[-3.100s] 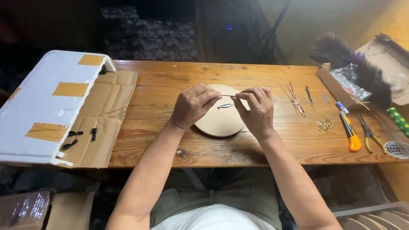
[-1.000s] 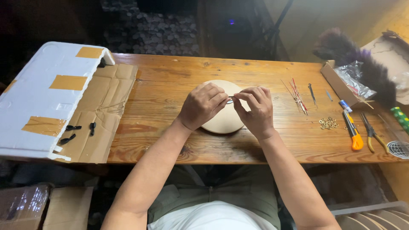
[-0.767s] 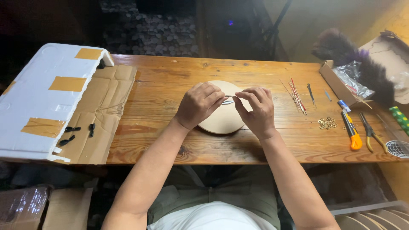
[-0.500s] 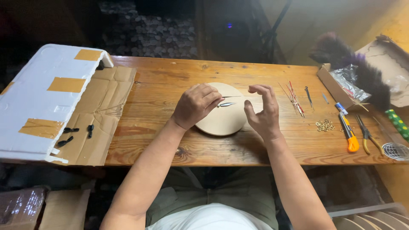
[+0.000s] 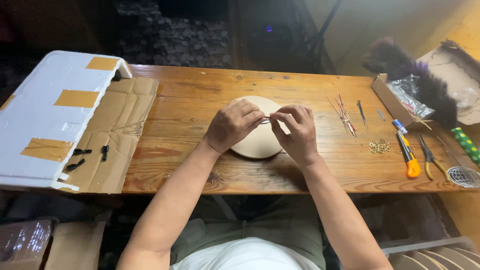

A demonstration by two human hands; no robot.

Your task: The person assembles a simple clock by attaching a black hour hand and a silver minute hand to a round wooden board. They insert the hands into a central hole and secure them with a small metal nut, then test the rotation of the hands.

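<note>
My left hand (image 5: pixel 234 125) and my right hand (image 5: pixel 297 131) meet over a round pale wooden disc (image 5: pixel 259 141) lying on the wooden table (image 5: pixel 185 105). Between their fingertips both pinch a small dark thin piece (image 5: pixel 266 119), too small to identify, held just above the disc. The left hand covers the disc's left part, the right hand its right edge.
Thin sticks (image 5: pixel 344 113), a dark pin (image 5: pixel 360 110), small brass rings (image 5: pixel 380 146), an orange utility knife (image 5: pixel 409 157) and pliers (image 5: pixel 429 159) lie to the right. A cardboard box (image 5: pixel 395 100) and a dark feather duster (image 5: pixel 415 75) sit far right. White foam board (image 5: pixel 45 115) on cardboard (image 5: pixel 117 135) fills the left.
Half a second ago my right hand was spread open beside the disc; now it has come back to the left hand and pinches the small piece with it.
</note>
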